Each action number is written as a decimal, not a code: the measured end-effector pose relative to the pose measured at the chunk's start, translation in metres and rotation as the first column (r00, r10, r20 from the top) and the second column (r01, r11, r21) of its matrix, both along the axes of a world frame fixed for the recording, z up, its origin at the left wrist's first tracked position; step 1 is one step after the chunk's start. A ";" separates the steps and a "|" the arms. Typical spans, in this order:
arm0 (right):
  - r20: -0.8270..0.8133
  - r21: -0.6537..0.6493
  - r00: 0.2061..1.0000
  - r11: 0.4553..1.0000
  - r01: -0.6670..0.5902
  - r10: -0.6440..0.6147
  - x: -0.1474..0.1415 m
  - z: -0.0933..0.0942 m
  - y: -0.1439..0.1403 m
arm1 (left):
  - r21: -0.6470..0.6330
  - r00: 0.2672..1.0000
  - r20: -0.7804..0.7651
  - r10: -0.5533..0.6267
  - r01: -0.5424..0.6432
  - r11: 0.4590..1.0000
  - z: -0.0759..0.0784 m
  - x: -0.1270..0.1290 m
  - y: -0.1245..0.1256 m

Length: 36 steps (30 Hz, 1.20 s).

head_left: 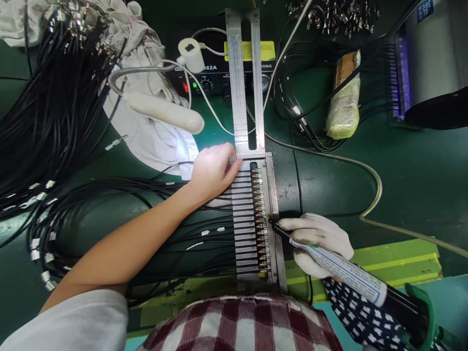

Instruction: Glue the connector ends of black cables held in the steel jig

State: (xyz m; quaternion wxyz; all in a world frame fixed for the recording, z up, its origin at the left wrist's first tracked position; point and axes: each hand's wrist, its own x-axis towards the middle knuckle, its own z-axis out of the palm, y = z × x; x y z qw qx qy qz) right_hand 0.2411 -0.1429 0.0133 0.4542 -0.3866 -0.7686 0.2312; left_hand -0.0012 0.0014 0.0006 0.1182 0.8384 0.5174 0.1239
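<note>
A long metal jig (272,209) lies lengthwise before me, with a row of black cables (204,214) held side by side in its slots. Their stripped ends and small metal connectors (261,204) line its right side. At the jig's upper left edge, my bare left hand (212,168) is closed, thumb and curled fingers gripping the edge. My right hand (321,239), in a white glove, is wrapped round a black dispensing syringe (351,273) with a printed label. The syringe's tip points left and meets the connector row near its middle; exact contact is too small to tell.
Behind the jig stands a black dispenser box (215,80) with knobs and lit switches. A white lamp (164,112) on a bent neck shines near my left hand. Cable bundles (62,97) fill the left. A wrapped block (343,97) and grey machine (435,63) stand at right.
</note>
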 end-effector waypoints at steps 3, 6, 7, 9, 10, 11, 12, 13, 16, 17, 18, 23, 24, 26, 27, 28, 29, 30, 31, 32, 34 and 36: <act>-0.002 0.017 1.000 1.000 0.010 -0.010 -0.001 0.001 0.002 | 0.002 1.000 0.006 -0.003 0.003 1.000 -0.001 -0.001 0.000; -0.008 0.046 1.000 0.999 0.012 -0.012 -0.002 0.007 0.001 | 0.014 1.000 0.007 -0.008 0.008 1.000 -0.003 -0.002 0.001; -0.006 0.054 1.000 0.999 0.006 -0.005 -0.001 0.010 -0.001 | 0.017 1.000 0.005 -0.009 0.009 1.000 -0.003 -0.002 0.001; 0.008 0.049 1.000 0.999 -0.005 0.005 -0.001 0.014 -0.004 | 0.018 1.000 0.001 -0.008 0.008 1.000 -0.003 -0.002 0.000; 0.019 0.040 1.000 0.999 -0.006 0.006 -0.001 0.015 -0.006 | 0.019 1.000 -0.001 -0.005 0.005 1.000 -0.003 -0.002 0.000; 0.033 0.030 0.999 1.000 -0.005 0.004 -0.001 0.016 -0.008 | 0.018 1.000 -0.001 -0.003 0.003 1.000 -0.003 -0.002 0.000; 0.049 0.018 0.999 1.000 -0.002 0.001 -0.001 0.016 -0.010 | 0.018 1.000 -0.001 0.000 0.000 1.000 -0.003 -0.002 0.000; 0.059 0.014 0.998 1.000 0.000 -0.001 -0.001 0.016 -0.011 | 0.018 1.000 -0.001 0.002 -0.002 1.000 -0.003 -0.002 0.000; 0.072 0.023 0.997 1.000 -0.015 0.013 -0.002 0.012 -0.011 | 0.014 1.000 0.003 0.006 -0.006 1.000 -0.003 -0.002 0.000; 0.066 0.026 0.998 0.999 -0.019 0.017 -0.003 0.011 -0.011 | 0.012 1.000 0.005 0.007 -0.007 1.000 -0.003 -0.002 0.000; 0.063 0.027 0.998 0.999 -0.021 0.019 -0.003 0.010 -0.010 | 0.010 1.000 0.008 0.009 -0.009 1.000 -0.003 -0.001 0.000; 0.052 0.024 0.999 1.000 -0.015 0.014 -0.004 0.009 -0.008 | 0.005 1.000 0.010 0.010 -0.010 1.000 -0.001 -0.001 0.000; 0.053 0.020 0.998 1.000 -0.015 0.013 -0.004 0.009 -0.008 | 0.009 1.000 0.007 0.008 -0.008 1.000 -0.001 -0.001 0.000; 0.056 0.016 0.998 1.000 -0.012 0.011 -0.004 0.011 -0.007 | 0.018 1.000 0.005 0.004 -0.004 1.000 -0.002 -0.001 0.000; 0.058 0.016 0.998 1.000 -0.013 0.012 -0.004 0.012 -0.007 | 0.021 1.000 0.005 0.002 -0.003 1.000 -0.002 -0.001 0.000; 0.059 0.017 0.998 1.000 -0.016 0.015 -0.004 0.012 -0.007 | 0.024 1.000 0.005 0.001 -0.001 1.000 -0.002 -0.001 0.000; 0.059 0.013 0.998 1.000 -0.016 0.016 -0.004 0.013 -0.008 | 0.027 1.000 0.006 -0.001 0.001 1.000 -0.002 -0.001 0.000; 0.058 0.009 0.998 1.000 -0.019 0.018 -0.004 0.013 -0.008 | 0.029 1.000 0.007 -0.002 0.002 1.000 -0.003 -0.001 0.000; 0.056 0.005 0.998 1.000 -0.021 0.020 -0.004 0.013 -0.009 | 0.031 1.000 0.007 -0.002 0.002 1.000 -0.003 -0.001 0.000; 0.054 0.000 0.998 1.000 -0.024 0.024 -0.003 0.013 -0.010 | 0.031 1.000 0.007 -0.002 0.001 1.000 -0.003 -0.002 0.000; 0.047 -0.012 0.999 1.000 -0.023 0.024 -0.002 0.012 -0.012 | 0.032 1.000 0.005 0.002 -0.002 1.000 -0.002 -0.002 0.000; 0.045 -0.019 0.999 1.000 -0.025 0.025 -0.001 0.011 -0.013 | 0.028 1.000 0.003 0.005 -0.005 1.000 -0.003 -0.002 0.000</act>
